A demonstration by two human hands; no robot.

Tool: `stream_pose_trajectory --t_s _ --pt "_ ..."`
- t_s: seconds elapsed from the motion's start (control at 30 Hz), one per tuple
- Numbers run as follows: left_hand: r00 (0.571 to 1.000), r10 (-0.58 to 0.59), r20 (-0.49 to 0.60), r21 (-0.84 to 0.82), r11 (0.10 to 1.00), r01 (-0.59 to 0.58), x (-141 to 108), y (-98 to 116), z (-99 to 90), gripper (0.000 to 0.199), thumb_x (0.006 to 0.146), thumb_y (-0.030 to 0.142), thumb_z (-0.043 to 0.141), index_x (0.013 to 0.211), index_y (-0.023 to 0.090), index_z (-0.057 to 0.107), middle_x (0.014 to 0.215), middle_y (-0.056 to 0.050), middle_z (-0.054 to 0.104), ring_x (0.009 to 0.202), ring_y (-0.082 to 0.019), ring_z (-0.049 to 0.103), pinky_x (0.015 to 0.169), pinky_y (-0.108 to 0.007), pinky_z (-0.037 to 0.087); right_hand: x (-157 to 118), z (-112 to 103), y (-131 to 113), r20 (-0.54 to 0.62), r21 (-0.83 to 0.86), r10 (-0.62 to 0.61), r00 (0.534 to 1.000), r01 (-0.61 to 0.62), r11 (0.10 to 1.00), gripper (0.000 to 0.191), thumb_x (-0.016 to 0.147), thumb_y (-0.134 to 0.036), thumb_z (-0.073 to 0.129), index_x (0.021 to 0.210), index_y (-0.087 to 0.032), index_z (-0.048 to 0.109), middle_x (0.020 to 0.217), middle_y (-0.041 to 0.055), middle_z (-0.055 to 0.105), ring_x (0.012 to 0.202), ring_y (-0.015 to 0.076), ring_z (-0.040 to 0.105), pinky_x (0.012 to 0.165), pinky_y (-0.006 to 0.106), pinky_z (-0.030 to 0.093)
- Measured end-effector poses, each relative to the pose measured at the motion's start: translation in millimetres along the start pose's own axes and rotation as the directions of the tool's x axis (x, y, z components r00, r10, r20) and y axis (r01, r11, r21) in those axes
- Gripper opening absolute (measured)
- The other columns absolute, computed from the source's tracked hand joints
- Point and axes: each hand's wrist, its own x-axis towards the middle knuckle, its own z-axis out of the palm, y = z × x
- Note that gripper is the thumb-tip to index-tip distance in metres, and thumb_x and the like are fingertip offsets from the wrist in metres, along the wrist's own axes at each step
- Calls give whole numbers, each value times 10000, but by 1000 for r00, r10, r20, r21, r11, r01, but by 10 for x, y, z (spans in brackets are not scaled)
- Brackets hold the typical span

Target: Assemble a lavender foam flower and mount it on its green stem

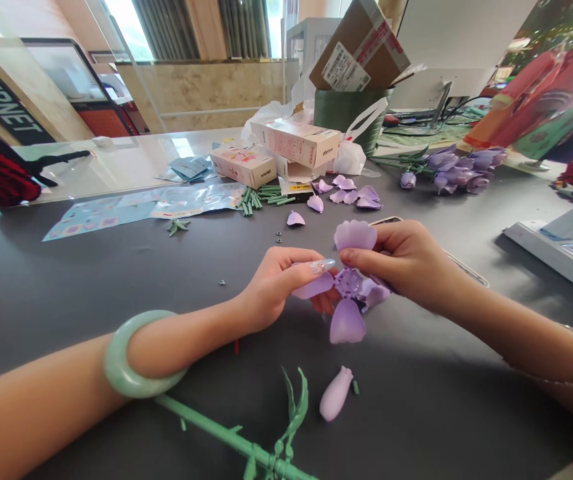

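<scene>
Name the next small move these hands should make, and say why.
Probably, the right hand should press the upper petal gently toward the purple hub: its fingers pinch that petal just above the hub, the left hand holds the left petal, and the lower petal spreads from the hub.

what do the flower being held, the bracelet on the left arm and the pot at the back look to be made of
Flower: likely thin molded plastic, satin, with slight translucence.
Bracelet: polished, cloudy pale green, perhaps jade, though glass or resin could look alike.
Pot: dark green, probably plastic, judging by its smooth, softly shiny wall.
</scene>
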Motion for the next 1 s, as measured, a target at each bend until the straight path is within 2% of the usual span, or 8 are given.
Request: stream_pose_trajectory --t_s 0.13,0.4,0.53,0.63,0.8,1.0 --pt "997 -71 39 41 997 70 -3 -1 -12 258 801 350 627 748 102 680 629 -39 674 548 -137 631 554 -229 506 -8 -15 -5 91 -12 -21 996 22 1000 207 784 -309 634 632 -171 654 562 -12 525 477 78 401 404 194 294" --pt "982 -179 62 141 975 169 -12 45 60 243 789 339 690 726 108 647 675 -36 667 530 -116 616 536 -225 505 -2 4 12 67 -48 -52 996 55 997 210 785 -281 634 619 -153 647 543 -26 469 475 60 339 402 192 229" --pt "985 -165 41 134 978 158 5 41 83 357 781 462 708 720 118 635 627 -25 649 490 -109 595 495 -218 495 10 12 -16 47 13 -49 998 49 999 200 748 -302 684 611 -165 637 521 -32 453 453 60 330 385 192 216" --pt "988 -152 31 118 982 147 13 38 82 433 757 534 716 686 120 612 599 -24 640 470 -107 586 464 -209 480 33 -11 -15 1 91 8 1000 -8 996 233 701 -385 743 715 -170 654 505 -40 455 417 64 322 355 191 205" --pt "995 -96 -38 90 991 100 16 27 62 388 781 483 715 717 118 601 596 -11 635 454 -90 566 461 -201 471 80 -80 54 -145 125 27 989 -8 992 343 711 -453 749 835 -146 660 526 -38 455 426 61 319 363 189 205" --pt "994 -10 -106 115 993 22 31 5 51 358 815 438 696 698 116 593 567 9 610 438 -78 549 452 -188 457 105 -113 139 -158 182 76 985 -46 982 404 714 -489 763 910 -145 681 565 -39 447 452 60 342 394 201 192"
